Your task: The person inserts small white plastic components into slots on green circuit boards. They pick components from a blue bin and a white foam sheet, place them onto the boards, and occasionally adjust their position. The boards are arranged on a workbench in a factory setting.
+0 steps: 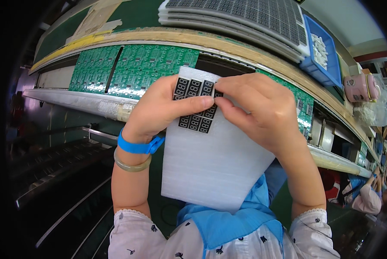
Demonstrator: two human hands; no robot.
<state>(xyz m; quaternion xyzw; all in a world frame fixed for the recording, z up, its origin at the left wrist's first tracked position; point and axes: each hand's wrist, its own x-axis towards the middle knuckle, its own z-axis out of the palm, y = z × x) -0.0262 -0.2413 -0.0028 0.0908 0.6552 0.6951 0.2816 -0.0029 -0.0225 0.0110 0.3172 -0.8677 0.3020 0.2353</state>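
Note:
A white foam sheet (210,168) is held in front of me, leaning toward my blue apron (228,224). Near its far end stand rows of black seven-segment digit displays (194,122). My left hand (156,105) grips the sheet's left edge, its thumb laid across the displays and its other fingers hidden behind. With thumb and forefinger, my right hand (264,110) pinches a black digit display (219,93) at the right end of a row. Fingers cover part of that display.
Beyond my hands, green circuit boards (152,64) lie along a rail-edged line (89,101). Stacked foam sheets of displays (241,17) and a blue bin (308,64) of white parts sit behind it. A pink bag (361,88) is at far right; a dark rack (55,185) stands left. Another person (368,198) works at right.

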